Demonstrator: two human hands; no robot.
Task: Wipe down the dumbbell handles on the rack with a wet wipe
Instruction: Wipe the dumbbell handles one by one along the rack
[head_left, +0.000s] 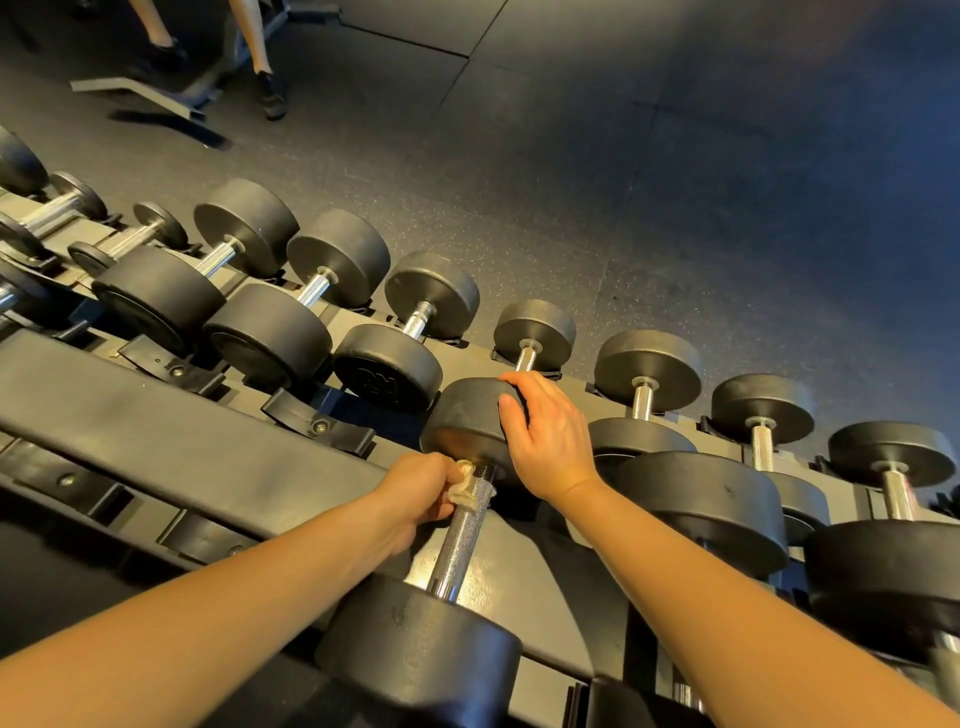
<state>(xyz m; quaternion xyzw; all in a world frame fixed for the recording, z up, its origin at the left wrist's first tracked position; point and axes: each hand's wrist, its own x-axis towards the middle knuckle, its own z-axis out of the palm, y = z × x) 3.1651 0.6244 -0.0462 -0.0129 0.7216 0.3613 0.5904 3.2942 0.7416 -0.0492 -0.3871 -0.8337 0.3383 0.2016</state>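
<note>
The wet wipe (467, 488) is clamped round the dumbbell handle (464, 535) by the left hand (421, 491). The far head (465, 421), just beyond it, is gripped by the right hand (545, 436). The wipe seems bunched, so 1 side of the handle may be missed.

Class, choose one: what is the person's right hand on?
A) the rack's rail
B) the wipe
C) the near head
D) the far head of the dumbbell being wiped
D: the right hand holds the far head, while the left hand grips the wet wipe round the handle.
</note>
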